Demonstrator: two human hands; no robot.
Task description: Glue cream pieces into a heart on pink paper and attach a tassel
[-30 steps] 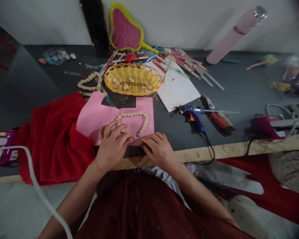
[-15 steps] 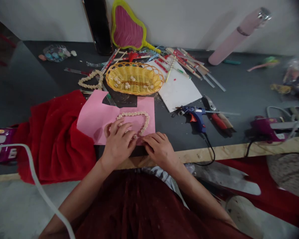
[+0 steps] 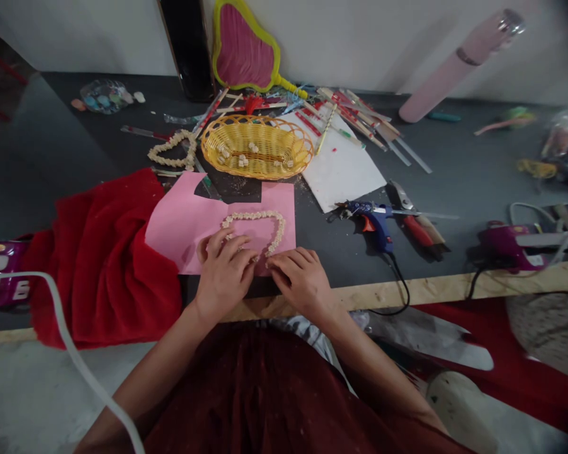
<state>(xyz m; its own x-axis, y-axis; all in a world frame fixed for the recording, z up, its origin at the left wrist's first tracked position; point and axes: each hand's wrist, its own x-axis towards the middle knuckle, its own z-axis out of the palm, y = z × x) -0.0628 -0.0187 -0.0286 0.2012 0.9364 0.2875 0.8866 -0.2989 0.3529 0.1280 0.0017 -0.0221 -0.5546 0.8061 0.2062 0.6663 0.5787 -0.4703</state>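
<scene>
A chain of small cream-coloured pieces, bent into a curved outline, lies on pink paper in front of me. Over its left side rests my left hand, fingers apart and bent, the thumb close to loose pieces by the chain's lower end. My right hand has its fingers curled together, the thumb and forefinger at the chain's right lower end. What lies under the left fingers is hidden. Behind the paper stands a yellow woven basket with a few cream pieces inside.
A finished-looking cream loop lies left of the basket. On the right are a blue glue gun, pliers and white board. Red cloth covers the left. A phone, pink-yellow hand mirror shape and pink bottle stand behind.
My right fingertips have shifted slightly left onto the chain's lower right end, and my left thumb has drawn in a little. The view has moved slightly; other things stay put.
</scene>
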